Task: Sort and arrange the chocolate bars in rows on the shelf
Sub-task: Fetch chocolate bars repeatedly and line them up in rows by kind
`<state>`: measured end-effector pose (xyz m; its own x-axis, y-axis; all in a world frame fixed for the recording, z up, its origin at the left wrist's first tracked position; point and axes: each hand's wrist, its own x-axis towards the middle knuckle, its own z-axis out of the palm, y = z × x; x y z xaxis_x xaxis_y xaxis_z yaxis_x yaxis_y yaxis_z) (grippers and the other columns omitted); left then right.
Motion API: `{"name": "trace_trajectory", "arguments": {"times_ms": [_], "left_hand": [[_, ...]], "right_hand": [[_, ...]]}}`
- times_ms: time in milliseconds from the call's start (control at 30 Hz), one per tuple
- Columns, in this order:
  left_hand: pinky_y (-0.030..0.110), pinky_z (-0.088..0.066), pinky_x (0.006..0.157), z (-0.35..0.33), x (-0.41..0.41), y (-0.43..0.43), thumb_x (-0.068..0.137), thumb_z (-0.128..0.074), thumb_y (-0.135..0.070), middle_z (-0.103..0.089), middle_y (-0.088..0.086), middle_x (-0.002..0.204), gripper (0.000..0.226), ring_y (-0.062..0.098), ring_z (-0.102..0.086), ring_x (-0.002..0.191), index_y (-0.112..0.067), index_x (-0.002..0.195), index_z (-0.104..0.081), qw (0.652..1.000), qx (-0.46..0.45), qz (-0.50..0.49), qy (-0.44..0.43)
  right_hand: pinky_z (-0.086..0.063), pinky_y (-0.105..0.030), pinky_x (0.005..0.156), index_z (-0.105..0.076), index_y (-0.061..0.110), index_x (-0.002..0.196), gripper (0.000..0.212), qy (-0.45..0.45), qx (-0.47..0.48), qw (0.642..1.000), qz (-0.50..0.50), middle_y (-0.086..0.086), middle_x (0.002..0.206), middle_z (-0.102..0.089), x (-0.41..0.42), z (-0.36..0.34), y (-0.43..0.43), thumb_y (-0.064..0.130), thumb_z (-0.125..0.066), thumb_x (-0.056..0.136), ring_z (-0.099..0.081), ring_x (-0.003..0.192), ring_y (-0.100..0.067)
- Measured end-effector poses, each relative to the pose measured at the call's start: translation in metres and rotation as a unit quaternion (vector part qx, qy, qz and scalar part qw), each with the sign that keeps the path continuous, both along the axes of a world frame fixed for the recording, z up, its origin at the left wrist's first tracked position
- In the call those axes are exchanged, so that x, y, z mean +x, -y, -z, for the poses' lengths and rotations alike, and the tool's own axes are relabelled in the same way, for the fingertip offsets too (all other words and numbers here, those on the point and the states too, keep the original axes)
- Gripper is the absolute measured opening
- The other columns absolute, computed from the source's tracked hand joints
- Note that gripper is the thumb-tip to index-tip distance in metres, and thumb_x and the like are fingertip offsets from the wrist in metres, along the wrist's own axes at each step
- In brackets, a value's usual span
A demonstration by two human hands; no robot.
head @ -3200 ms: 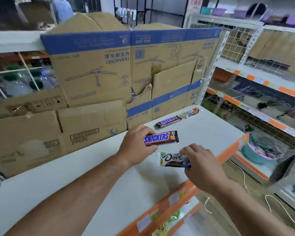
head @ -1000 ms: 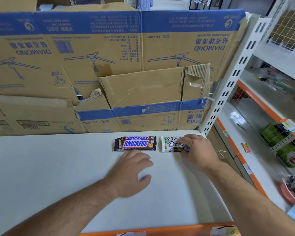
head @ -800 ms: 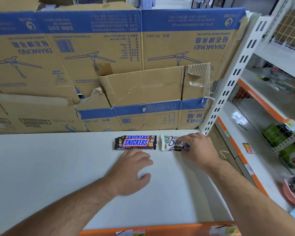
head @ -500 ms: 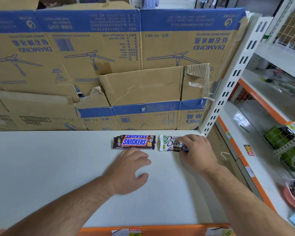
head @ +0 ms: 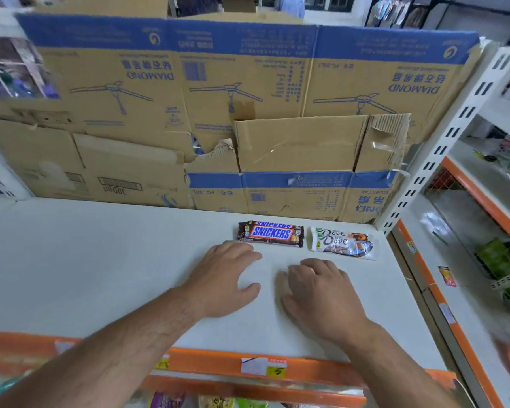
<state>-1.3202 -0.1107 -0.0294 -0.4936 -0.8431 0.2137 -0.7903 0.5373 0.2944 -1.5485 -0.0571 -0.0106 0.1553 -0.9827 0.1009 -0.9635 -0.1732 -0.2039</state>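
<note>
You've got the Snickers bars (head: 271, 234) stacked by brand, Dove bars (head: 342, 243) just right of them; left hand (head: 227, 279) and right hand (head: 321, 293) lie relaxed, empty, just in front.

The head-worn wide-angle camera is looking forward and down across the shelf (head: 100, 260) from over its orange front edge, facing the cardboard boxes (head: 248, 98) lining the back edge, and sitting close, its right back corner falling right of centre.
</note>
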Motion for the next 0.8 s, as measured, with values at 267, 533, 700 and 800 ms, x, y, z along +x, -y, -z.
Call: {"name": "trace_trajectory", "arguments": {"times_ms": [267, 533, 700, 800], "left_hand": [[0.03, -0.023, 0.11, -0.023, 0.159, -0.049, 0.08, -0.048, -0.056, -0.041, -0.01, 0.141, 0.066, 0.012, -0.03, 0.132, -0.03, 0.14, -0.042, 0.995, -0.001, -0.101, 0.016], [0.034, -0.022, 0.111, -0.049, 0.354, -0.119, 0.082, -0.049, -0.057, -0.036, -0.006, 0.145, 0.069, 0.015, -0.026, 0.135, -0.029, 0.144, -0.035, 0.979, -0.005, -0.199, 0.038], [0.035, -0.025, 0.107, -0.059, 0.456, -0.16, 0.08, -0.052, -0.058, -0.041, -0.006, 0.142, 0.069, 0.016, -0.032, 0.132, -0.029, 0.142, -0.039, 0.959, -0.03, -0.278, 0.05], [0.037, -0.026, 0.108, -0.062, 0.511, -0.178, 0.082, -0.05, -0.057, -0.04, -0.004, 0.142, 0.068, 0.018, -0.032, 0.132, -0.028, 0.142, -0.038, 0.945, -0.023, -0.323, 0.046]], "right_hand": [[-0.048, -0.039, 0.088, -0.059, 0.036, 0.114, 0.057, 0.001, -0.02, 0.999, -0.035, 0.006, 0.12, -0.06, 0.163, -0.024, -0.028, 0.063, -0.062, 0.064, -0.057, 0.112, -0.022], [-0.037, -0.037, 0.101, -0.046, 0.033, 0.137, 0.059, 0.005, -0.016, 0.992, -0.122, 0.006, 0.139, -0.046, 0.358, -0.042, -0.059, 0.055, -0.05, 0.082, -0.04, 0.129, -0.019], [-0.034, -0.037, 0.104, -0.039, 0.031, 0.143, 0.062, -0.008, 0.001, 0.98, -0.201, 0.005, 0.146, -0.038, 0.471, -0.052, -0.068, 0.052, -0.051, 0.086, -0.034, 0.134, -0.019], [-0.037, -0.037, 0.103, -0.041, 0.031, 0.141, 0.06, -0.012, 0.0, 0.972, -0.236, 0.004, 0.144, -0.041, 0.533, -0.055, -0.066, 0.047, -0.052, 0.085, -0.037, 0.131, -0.02]]}}
